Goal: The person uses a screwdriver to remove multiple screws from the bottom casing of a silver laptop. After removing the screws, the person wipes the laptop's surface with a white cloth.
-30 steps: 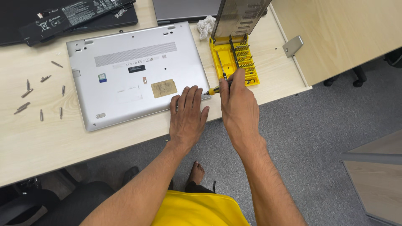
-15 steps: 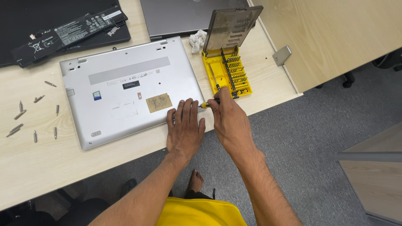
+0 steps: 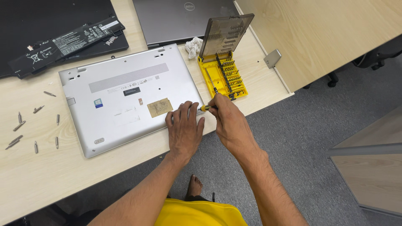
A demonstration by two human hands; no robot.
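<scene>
Flatly, left hand (image 3: 184, 127) on smooth laptop (image 3: 130, 98)

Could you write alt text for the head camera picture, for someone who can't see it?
A person's left hand presses flat on the corner of an upturned silver laptop while the right hand holds a small yellow-handled screwdriver at its edge. An open yellow bit case stands beside it on the wooden desk.

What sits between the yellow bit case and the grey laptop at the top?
A crumpled white tissue lies between the case and the grey laptop, in the head view.
</scene>
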